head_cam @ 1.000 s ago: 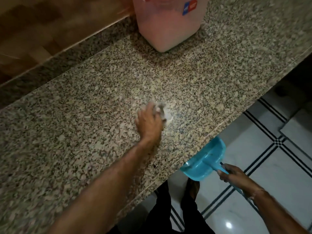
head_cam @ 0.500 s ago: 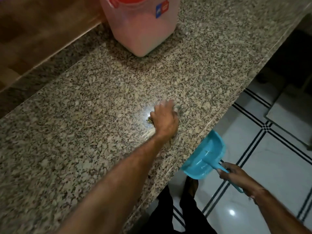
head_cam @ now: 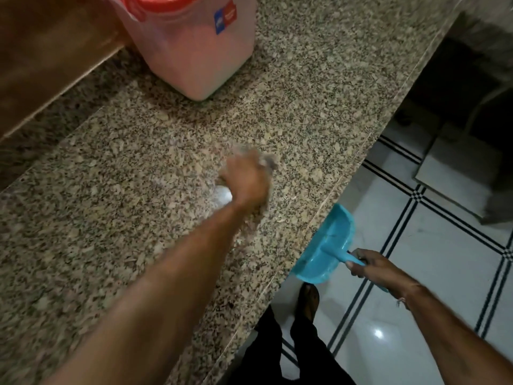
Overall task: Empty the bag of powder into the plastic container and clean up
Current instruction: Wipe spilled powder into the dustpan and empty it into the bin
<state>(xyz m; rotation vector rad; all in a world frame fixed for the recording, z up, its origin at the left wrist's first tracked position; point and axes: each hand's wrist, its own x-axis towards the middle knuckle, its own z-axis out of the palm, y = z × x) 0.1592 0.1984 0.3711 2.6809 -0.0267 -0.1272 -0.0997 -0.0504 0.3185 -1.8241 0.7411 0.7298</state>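
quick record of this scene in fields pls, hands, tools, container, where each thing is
surface: granite counter
container: plastic container with red lid, standing at the back of the counter
left hand: left hand on the counter, gripping a pale wad; blurred, likely a cloth
right hand: right hand holds the blue dustpan by its handle
dustpan position: just off the counter's front edge, over the floor
floor: white tiles with black lines
powder bag: not in view
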